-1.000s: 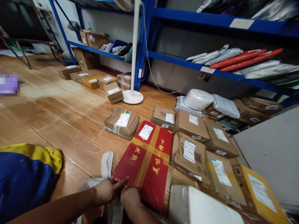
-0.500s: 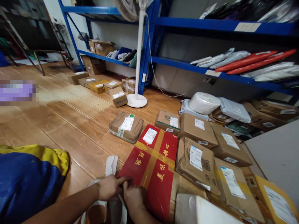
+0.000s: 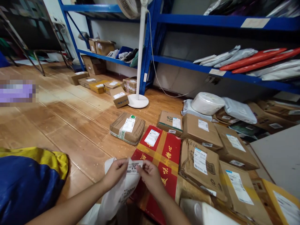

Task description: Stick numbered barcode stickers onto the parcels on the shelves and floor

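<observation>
A long white strip of printed labels [image 3: 127, 184] hangs between my hands, above the floor and the near edge of a red box. My left hand [image 3: 115, 175] is closed, pinching the strip's upper left edge. With fingers pinched, my right hand [image 3: 150, 175] grips the right end of the top sticker label [image 3: 133, 166], which shows a number beginning with 20. Whether that label is loose from its backing, I cannot tell. Below my hands lies the red box [image 3: 161, 187] with gold characters, brown tape and a white shipping label.
A taped brown parcel [image 3: 127, 128] lies left of the red box, and labelled cartons [image 3: 199, 131] crowd its right. A white fan stand [image 3: 138, 101] rises before blue shelving [image 3: 178, 61]. A blue and yellow sack [image 3: 32, 178] sits at left.
Both hands have risen from low over the red box's left edge and moved apart slightly. The printed strip is now lifted into view between them. The view has shifted a little.
</observation>
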### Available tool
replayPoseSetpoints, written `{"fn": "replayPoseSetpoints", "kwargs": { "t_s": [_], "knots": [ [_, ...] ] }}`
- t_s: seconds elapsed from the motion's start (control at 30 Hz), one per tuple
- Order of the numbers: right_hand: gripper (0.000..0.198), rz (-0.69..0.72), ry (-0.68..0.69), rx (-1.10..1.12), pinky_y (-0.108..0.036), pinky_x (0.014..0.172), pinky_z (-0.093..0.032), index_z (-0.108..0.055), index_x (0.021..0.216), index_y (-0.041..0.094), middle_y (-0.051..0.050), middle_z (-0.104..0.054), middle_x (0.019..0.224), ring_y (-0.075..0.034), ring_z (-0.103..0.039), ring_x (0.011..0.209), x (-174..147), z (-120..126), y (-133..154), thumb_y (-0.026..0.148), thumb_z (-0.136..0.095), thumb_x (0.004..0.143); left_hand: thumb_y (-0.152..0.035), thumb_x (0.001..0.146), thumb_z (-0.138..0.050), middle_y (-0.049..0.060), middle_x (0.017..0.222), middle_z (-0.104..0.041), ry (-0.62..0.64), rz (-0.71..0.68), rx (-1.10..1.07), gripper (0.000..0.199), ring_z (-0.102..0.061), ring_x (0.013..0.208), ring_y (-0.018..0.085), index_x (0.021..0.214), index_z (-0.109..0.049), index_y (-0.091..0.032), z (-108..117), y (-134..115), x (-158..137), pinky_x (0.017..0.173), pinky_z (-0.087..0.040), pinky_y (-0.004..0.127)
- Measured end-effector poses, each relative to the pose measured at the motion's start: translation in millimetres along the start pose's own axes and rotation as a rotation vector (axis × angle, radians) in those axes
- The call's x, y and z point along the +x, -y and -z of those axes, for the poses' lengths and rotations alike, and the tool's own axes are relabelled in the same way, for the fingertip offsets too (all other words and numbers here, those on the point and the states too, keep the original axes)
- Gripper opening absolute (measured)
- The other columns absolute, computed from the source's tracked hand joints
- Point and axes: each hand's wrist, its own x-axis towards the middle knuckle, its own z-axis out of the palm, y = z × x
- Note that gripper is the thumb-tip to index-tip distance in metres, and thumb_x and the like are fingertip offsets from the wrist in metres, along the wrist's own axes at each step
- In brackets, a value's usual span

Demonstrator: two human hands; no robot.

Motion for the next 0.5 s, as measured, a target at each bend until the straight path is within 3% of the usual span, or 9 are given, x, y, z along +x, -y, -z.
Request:
{"fn": "replayPoseSetpoints", "kwargs": {
  "t_s": [0.1, 0.2, 0.3, 0.4, 0.5],
  "knots": [
    [0.057, -0.064, -0.084, 0.021, -0.019, 0.037, -0.025, -0.055, 0.069, 0.017, 0.006, -0.055, 0.051, -0.005, -0.037, 0.038, 8.6, -2.0, -0.5, 0.065, -0.075, 0.046, -0.05, 0.079, -0.047, 0.004, 0.072, -0.065, 0.075, 0.028, -0.156, 0.039, -0.058, 0.071, 0.018, 0.079, -0.062, -0.013, 2.5, -12.6, 4.8, 0.072, -0.045, 0.029],
    [0.054, -0.077, -0.068, 0.014, -0.019, 0.036, -0.024, -0.054, 0.07, 0.017, 0.007, -0.052, 0.046, -0.005, -0.038, 0.035, 14.5, -2.1, -4.8, 0.064, -0.073, 0.05, -0.046, 0.069, -0.066, 0.003, 0.083, -0.067, 0.095, 0.055, -0.313, 0.04, -0.059, 0.076, 0.017, 0.094, -0.06, -0.015, 3.5, -24.9, 8.6, 0.073, -0.046, 0.027],
    [0.05, -0.073, -0.076, 0.012, -0.019, 0.034, -0.024, -0.049, 0.073, 0.02, 0.008, -0.052, 0.044, -0.007, -0.039, 0.033, 19.4, -3.3, -5.3, 0.061, -0.071, 0.054, -0.048, 0.059, -0.074, 0.003, 0.073, -0.066, 0.052, 0.152, -0.31, 0.044, -0.057, 0.066, 0.016, 0.082, -0.061, -0.012, 2.2, -29.9, 12.4, 0.062, -0.044, 0.025],
    [0.053, -0.016, -0.149, 0.047, -0.02, 0.035, -0.025, -0.047, 0.088, 0.021, 0.006, -0.06, 0.058, -0.008, -0.043, 0.037, 24.8, -4.7, -1.8, 0.051, -0.076, 0.053, -0.054, 0.061, -0.069, 0.003, 0.066, -0.064, 0.014, 0.213, -0.294, 0.046, -0.056, 0.061, 0.017, 0.077, -0.06, -0.012, 1.9, -26.7, 15.5, 0.059, -0.044, 0.027],
    [0.055, 0.048, -0.16, 0.083, -0.02, 0.039, -0.03, -0.048, 0.096, 0.021, 0.008, -0.057, 0.059, -0.008, -0.046, 0.042, 29.9, -5.2, 1.5, 0.041, -0.078, 0.054, -0.057, 0.063, -0.065, 0.005, 0.066, -0.063, -0.011, 0.224, -0.212, 0.047, -0.057, 0.063, 0.019, 0.075, -0.061, -0.011, 5.0, -20.1, 17.9, 0.061, -0.044, 0.03]
  ]
}}
